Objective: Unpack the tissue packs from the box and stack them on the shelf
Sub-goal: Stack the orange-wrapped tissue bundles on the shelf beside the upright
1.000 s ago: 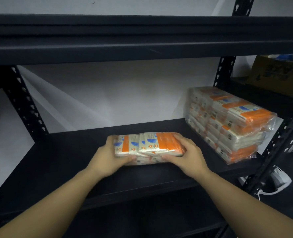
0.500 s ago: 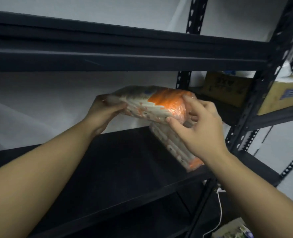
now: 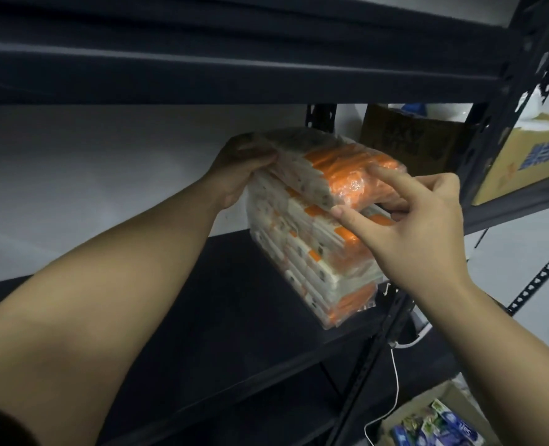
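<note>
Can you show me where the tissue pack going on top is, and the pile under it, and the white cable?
top tissue pack [image 3: 347, 170], head view, on its orange wrapper end.
pile of tissue packs [image 3: 315, 262], head view, on the middle of its front face.
white cable [image 3: 395, 381], head view, on the hanging stretch under the shelf.
</note>
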Available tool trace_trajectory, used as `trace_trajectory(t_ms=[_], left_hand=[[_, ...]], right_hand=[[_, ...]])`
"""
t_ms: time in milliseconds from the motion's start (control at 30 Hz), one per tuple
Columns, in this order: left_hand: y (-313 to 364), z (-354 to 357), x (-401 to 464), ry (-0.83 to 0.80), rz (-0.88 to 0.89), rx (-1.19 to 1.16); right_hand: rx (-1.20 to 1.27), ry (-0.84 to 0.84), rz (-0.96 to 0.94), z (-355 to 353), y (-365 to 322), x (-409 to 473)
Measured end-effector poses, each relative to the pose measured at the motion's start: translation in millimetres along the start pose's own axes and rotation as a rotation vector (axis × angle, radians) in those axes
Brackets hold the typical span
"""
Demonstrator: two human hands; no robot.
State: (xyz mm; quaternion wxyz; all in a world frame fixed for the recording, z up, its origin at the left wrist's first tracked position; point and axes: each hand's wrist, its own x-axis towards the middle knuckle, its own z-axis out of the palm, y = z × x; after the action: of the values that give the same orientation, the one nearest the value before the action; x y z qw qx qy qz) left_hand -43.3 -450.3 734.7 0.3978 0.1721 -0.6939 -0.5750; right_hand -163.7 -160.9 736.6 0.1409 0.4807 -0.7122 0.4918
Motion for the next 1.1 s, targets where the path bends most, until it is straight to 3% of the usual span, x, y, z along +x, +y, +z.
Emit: trace_trajectory(t_ms=[733,1100], left_hand=[[-20,3,3,0.053,0.029,0.135],[-10,17,-50,0.109,-0.072,0.064]], right_hand=[[-0.13,-0.067,0.072,8,13,-9],[-0.193,-0.142,0.087,-3,10,-21]])
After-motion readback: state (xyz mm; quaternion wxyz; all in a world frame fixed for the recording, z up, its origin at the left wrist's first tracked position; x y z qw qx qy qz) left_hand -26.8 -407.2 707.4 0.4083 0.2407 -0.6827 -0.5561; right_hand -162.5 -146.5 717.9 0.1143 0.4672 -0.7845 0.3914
